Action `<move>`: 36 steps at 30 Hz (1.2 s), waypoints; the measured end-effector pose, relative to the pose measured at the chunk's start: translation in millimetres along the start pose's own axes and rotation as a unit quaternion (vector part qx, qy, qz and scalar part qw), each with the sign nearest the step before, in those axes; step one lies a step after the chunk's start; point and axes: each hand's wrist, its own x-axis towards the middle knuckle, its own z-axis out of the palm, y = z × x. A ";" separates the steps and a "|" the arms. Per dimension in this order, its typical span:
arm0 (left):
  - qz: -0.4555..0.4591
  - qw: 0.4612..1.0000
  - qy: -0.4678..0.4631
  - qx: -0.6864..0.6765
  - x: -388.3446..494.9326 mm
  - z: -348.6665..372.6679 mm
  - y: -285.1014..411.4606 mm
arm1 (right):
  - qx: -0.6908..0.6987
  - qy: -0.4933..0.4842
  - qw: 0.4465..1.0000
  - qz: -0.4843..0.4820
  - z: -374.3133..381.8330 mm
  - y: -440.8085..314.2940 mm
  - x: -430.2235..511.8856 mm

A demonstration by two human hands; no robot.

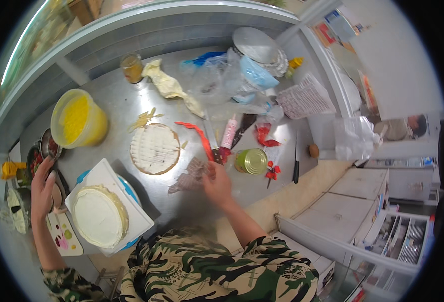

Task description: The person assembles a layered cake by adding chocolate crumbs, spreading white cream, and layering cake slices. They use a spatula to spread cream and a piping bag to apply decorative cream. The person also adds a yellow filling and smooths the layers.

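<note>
My left hand (42,192) is at the far left, thumb and fingers apart, its fingertips at the near rim of a small metal bowl (51,145) with dark red contents. My right hand (218,185) has curled fingers at the lower end of a red strip (201,137), beside a crumpled striped cloth or wrapper (189,175); its grip is unclear. A round cake with white cream (99,217) rests on a white square board (140,222) over a blue-and-white stand. A thinner round layer spread with white (154,149) lies on the metal table (131,102), beside cake trimmings (144,119).
A tub of yellow contents (78,119) and a glass jar (132,68) stand at left. Behind lie a cream-filled piping bag (169,83) and plastic bags (222,75). At right are a can (251,161), pink tube (229,134) and knife (296,162). Another person (399,127) appears far right.
</note>
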 end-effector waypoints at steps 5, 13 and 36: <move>-0.044 0.986 0.130 -0.092 -106.7 -35.2 -32.5 | -0.123 0.211 0.969 -0.038 -89.4 51.2 24.2; -0.141 0.951 0.205 -0.186 -222.9 -30.0 -56.4 | -0.417 0.170 0.811 0.375 -254.8 231.6 45.4; -0.060 0.947 0.136 -0.285 -31.6 0.9 10.2 | 0.183 0.259 0.947 0.045 -191.0 71.1 -34.3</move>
